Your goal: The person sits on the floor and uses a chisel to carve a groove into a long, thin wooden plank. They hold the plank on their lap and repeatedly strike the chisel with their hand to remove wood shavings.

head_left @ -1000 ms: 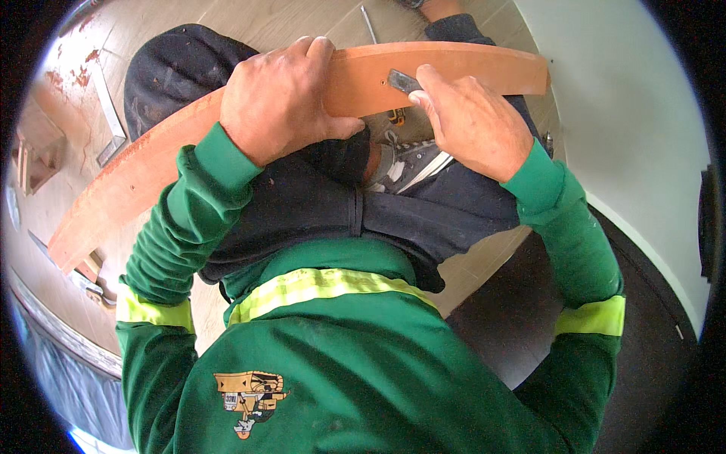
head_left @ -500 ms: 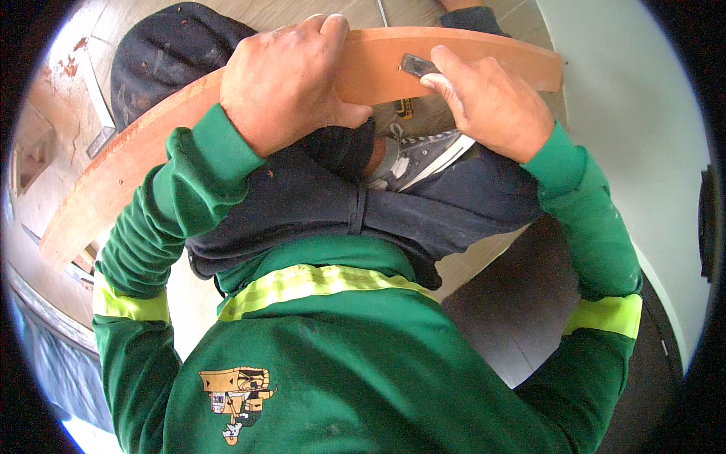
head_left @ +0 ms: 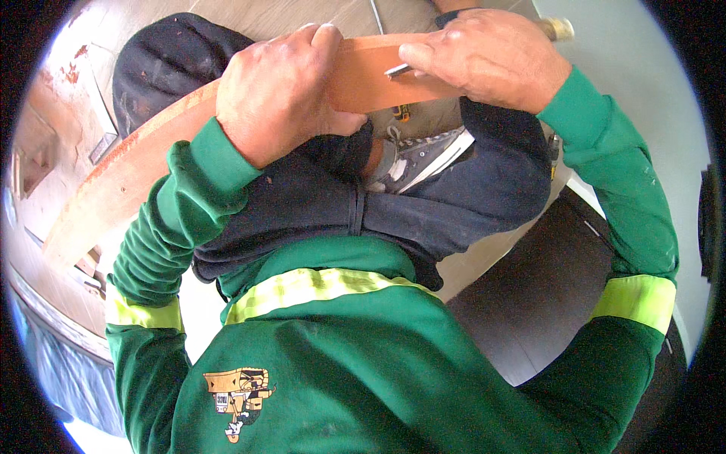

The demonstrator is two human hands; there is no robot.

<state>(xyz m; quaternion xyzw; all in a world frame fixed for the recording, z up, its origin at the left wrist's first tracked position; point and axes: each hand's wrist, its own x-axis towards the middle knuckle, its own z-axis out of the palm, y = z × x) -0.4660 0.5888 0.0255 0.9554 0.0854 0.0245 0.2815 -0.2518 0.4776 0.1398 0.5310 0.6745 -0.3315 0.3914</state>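
The curved board (head_left: 370, 76), upper centre of frame, is probably stiff: grip across both long edges, as the partly curled left hand (head_left: 276, 94) does; right hand (head_left: 491, 60) wraps a chisel (head_left: 398, 70)

Board (head_left: 367, 94) face open between left hand (head_left: 276, 98) and right hand (head_left: 491, 60), bar the tool (head_left: 398, 69) tip. Knee (head_left: 162, 64) blocks behind board's left half, shoe (head_left: 431, 157) below gap, wall (head_left: 635, 113) on right.
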